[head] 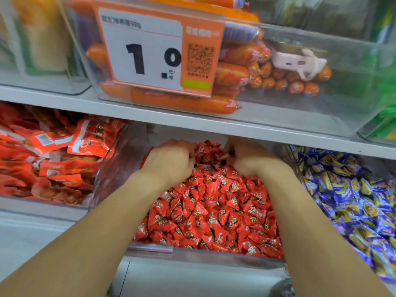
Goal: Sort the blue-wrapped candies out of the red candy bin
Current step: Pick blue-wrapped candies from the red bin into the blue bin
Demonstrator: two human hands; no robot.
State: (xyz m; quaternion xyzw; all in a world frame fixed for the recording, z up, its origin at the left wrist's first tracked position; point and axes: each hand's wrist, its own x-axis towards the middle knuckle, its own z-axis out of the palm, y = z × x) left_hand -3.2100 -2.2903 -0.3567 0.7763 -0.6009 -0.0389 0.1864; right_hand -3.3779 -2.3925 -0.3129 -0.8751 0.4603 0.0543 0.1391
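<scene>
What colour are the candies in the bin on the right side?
The small wrapped candies in the clear right-hand bin are blue with yellow markings, seen in the head view.

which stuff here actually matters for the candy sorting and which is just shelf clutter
In the job:
red candy bin
left hand
right hand
bin of blue-wrapped candies

Just there:
red snack packets
orange sausages
price tag
</scene>
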